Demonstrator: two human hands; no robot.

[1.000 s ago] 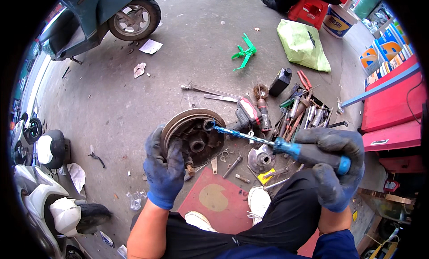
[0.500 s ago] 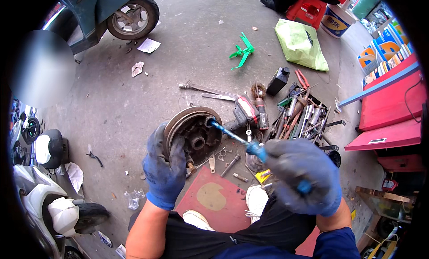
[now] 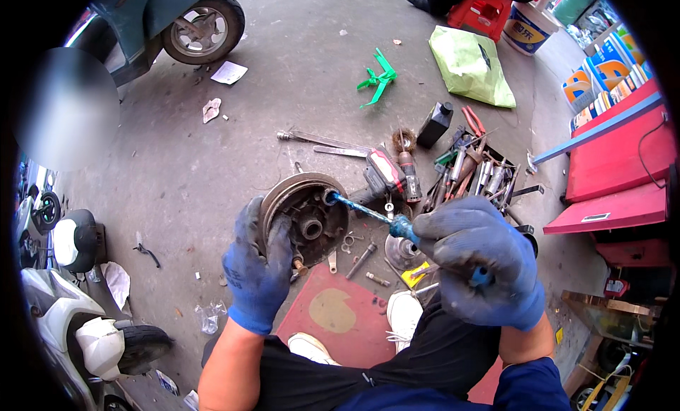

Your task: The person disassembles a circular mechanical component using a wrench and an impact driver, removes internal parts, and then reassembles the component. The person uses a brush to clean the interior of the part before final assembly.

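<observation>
My left hand, in a blue and dark-grey work glove, grips the left side of a round, dirty drum brake plate. Its hollow inside, with a ring-shaped hub at the middle, faces my right. A rusty bolt-like part sticks out at the lower rim. My right hand, gloved alike, is closed round the handle end of a blue and silver socket wrench. The wrench's socket end reaches into the upper right of the plate; what it sits on there is hidden. Below the plate lie a small lever and a bolt.
A cordless impact wrench and a wire-brush tool lie beyond my hands. Farther right are a heap of hand tools and a black bottle. A red board is under my shoes. Scooters stand at left; a red cabinet at right.
My right hand, blurred before, now shows sharply, with its fingers at a different angle round the wrench. The wrench's socket end stays in the plate. The whole view has shifted slightly.
</observation>
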